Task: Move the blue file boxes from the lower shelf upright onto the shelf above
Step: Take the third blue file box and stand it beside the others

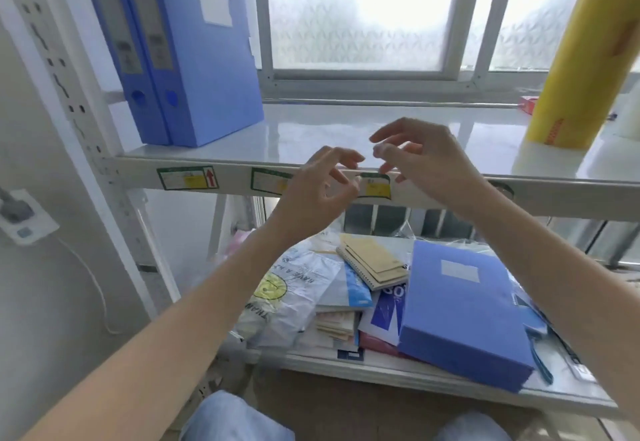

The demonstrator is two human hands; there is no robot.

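Both hands [313, 194] [427, 166] empty, fingers spread, white upper shelf [346, 128], frosted window [356, 10] behind

Two bare forearms run up from the lower corners of the frame toward its middle, with no sleeves, watch, bands or rings visible on them. The left hand [317, 191] and the right hand [420, 160] are ungloved, with slim fingers. At the bottom edge, two knees in light blue denim [239, 420] show at lower centre and lower right.
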